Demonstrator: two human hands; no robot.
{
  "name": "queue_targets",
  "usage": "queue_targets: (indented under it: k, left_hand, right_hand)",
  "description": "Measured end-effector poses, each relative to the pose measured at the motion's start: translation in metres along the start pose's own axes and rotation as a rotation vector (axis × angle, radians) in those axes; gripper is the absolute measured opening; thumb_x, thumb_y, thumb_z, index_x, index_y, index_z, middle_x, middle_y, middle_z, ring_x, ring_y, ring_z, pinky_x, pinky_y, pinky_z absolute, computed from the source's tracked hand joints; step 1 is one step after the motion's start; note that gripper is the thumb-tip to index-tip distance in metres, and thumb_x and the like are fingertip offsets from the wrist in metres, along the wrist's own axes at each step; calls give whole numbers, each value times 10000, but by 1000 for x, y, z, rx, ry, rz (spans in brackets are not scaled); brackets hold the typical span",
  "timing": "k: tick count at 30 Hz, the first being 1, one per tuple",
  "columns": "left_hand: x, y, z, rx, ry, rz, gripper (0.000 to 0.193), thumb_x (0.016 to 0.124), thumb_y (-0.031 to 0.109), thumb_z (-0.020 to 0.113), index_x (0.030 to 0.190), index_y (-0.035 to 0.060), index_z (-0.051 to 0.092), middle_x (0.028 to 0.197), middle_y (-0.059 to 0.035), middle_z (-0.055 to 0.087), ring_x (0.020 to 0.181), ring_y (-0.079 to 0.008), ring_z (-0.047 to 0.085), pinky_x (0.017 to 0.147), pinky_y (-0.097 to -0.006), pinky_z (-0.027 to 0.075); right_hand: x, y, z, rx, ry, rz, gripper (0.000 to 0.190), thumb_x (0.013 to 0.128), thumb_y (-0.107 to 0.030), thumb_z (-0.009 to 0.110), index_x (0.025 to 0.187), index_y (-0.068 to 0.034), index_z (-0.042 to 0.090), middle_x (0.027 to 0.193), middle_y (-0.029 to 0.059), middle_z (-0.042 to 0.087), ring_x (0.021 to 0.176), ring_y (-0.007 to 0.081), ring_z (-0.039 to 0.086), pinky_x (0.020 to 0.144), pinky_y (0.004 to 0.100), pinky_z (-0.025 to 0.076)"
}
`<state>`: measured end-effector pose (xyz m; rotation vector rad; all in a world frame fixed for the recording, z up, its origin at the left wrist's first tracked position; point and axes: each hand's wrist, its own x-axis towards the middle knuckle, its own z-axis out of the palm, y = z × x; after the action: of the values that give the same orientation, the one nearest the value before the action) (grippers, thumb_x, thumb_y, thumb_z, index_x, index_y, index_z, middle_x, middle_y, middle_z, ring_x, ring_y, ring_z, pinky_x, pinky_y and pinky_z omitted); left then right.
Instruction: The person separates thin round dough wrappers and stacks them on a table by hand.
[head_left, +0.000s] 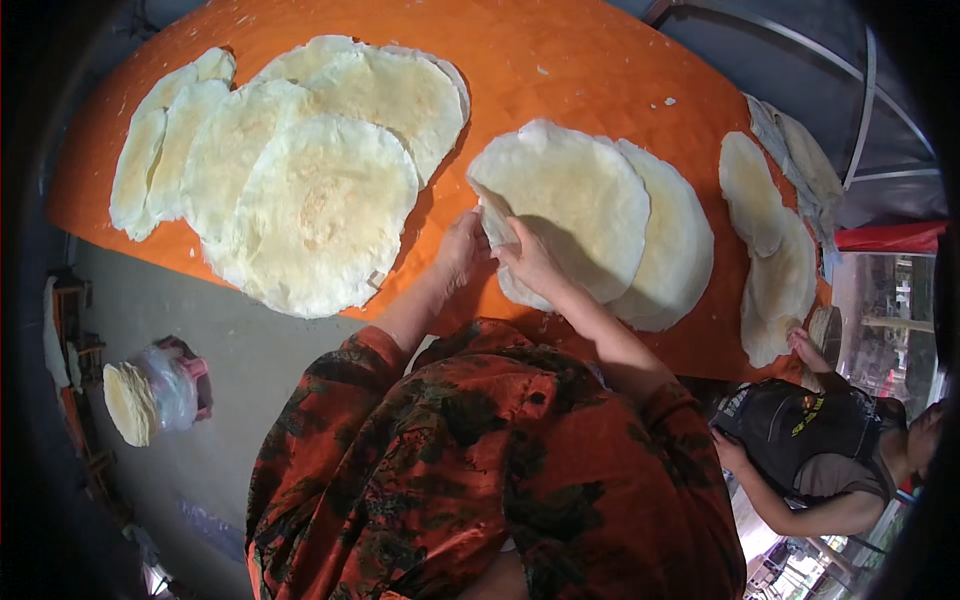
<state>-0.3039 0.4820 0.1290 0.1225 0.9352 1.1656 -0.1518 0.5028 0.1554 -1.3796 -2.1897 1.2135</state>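
Observation:
A thin round flatbread (570, 202) lies in front of me on the orange table cover (555, 75), overlapping another flatbread (679, 240) on its right. Its left edge is lifted and bent. At that edge is my left hand (463, 244), its fingertips touching the rim. My right hand (531, 262) grips the same raised edge between thumb and fingers, just to the right of my left. Nearest to my left hand on the other side is a large browned flatbread (322, 214), on top of several overlapping ones, with a small light patch at its lower right rim.
At the far right a person (810, 435) in a dark apron touches more flatbreads (784, 262), near a stack of them (825, 337). A folded cloth (799, 157) lies on the table's right edge. On the floor at left, another flatbread stack (131, 405) rests on a plastic-wrapped pink stool (199, 379).

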Motion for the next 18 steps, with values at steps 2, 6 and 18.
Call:
queue_targets:
  k: [2,6,18]
  left_hand:
    - [5,0,-9,30,-28,21,254,922,314,449,1050,103,507,913,-58,612,804,-187,603,699,-378,514]
    - [3,11,1,138,-4,-4,184,897,198,512,1036,79,532,899,-70,612,791,-165,608,652,-304,524]
    - [-18,3,24,19,-94,41,37,813,38,564,844,57,573,800,-48,608,720,-153,587,650,-279,498]
  right_hand:
    - [2,0,0,26,32,-18,603,824,-272,631,1292,15,381,1244,251,484,1153,371,477,972,419,365]
    - [16,0,-1,18,45,64,710,789,-446,635,1263,35,417,1237,282,465,1159,380,466,947,442,385]
    - [40,-7,-11,135,101,262,334,817,-192,615,1055,38,570,883,139,625,764,238,647,574,313,539]
